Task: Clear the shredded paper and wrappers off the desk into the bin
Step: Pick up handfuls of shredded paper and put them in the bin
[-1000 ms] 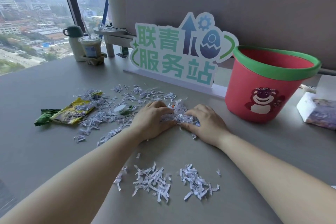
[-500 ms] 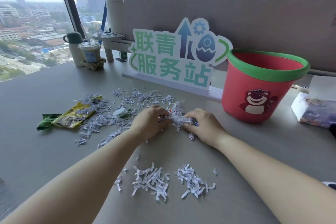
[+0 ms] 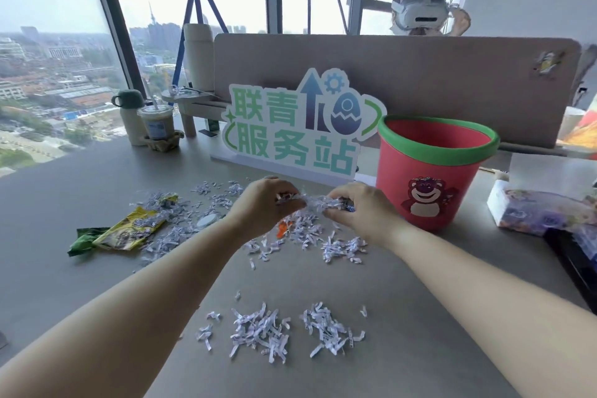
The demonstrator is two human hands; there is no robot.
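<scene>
Wrapper (image 3: 129, 233): yellow-green, flat on the desk (image 3: 97, 284), far left, shreds over its upper end.
Loose shreds (image 3: 258, 333): scattered mid-desk, with two small heaps nearest the person.
Left hand (image 3: 261, 207): fingers curled, pinching the left end of the Paper clump.
Paper clump (image 3: 318, 203): held between both hands, left of the bin.
Right hand (image 3: 361, 213): fingers curled, pinching its right end.
Bin (image 3: 433, 178): red, green rim, upright on the desk.

High-rise office: desk (image 3: 97, 191), partition (image 3: 420, 81), city-view windows (image 3: 48, 42).
</scene>
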